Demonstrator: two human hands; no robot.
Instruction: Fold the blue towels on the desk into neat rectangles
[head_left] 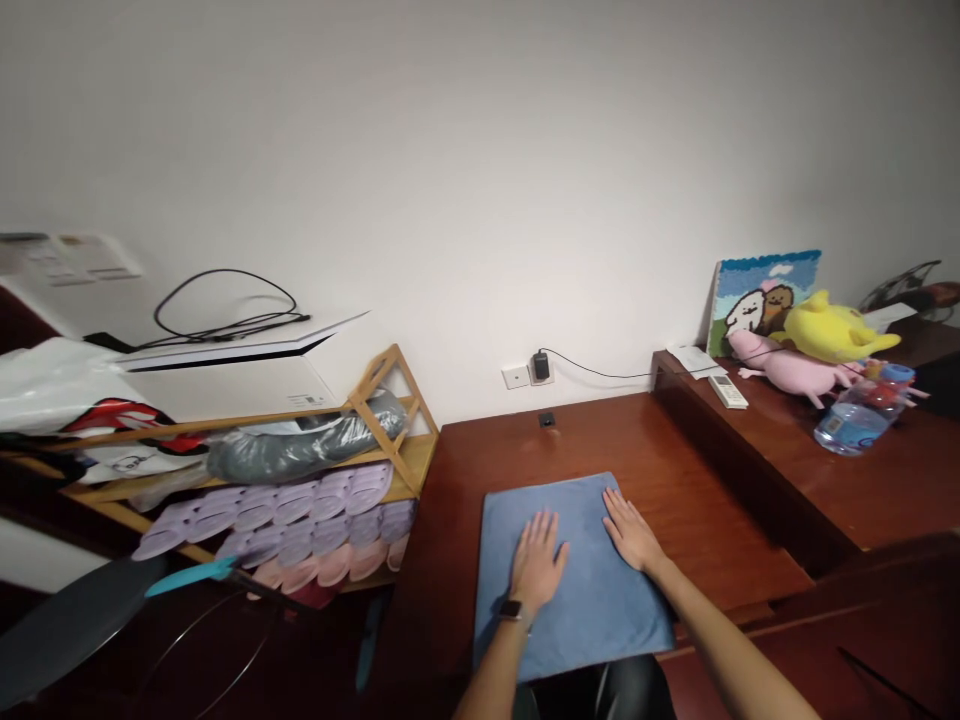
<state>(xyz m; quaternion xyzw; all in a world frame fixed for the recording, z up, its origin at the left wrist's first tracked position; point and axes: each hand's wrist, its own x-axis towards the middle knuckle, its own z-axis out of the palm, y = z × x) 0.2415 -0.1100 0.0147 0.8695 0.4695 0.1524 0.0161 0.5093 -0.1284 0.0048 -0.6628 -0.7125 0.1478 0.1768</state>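
Note:
A blue cloth [577, 590] lies spread out flat on the reddish-brown wooden desk [442, 540], its near edge reaching the desk's front. On the cloth's left half rests my left hand [538, 565], palm down with fingers stretched out; a dark watch [511, 609] is on that wrist. My right hand [632, 532] lies flat near the upper right edge of the cloth, fingers extended. Neither hand holds anything.
Left stands a wooden rack [416, 470] with slippers [322, 510] and a white box [247, 385]. On the raised right surface are a remote [727, 391], a water bottle [851, 428], a pink plush toy [795, 372], a yellow plush toy [832, 328] and a picture [784, 275]. A black plug [541, 365] sits in the wall.

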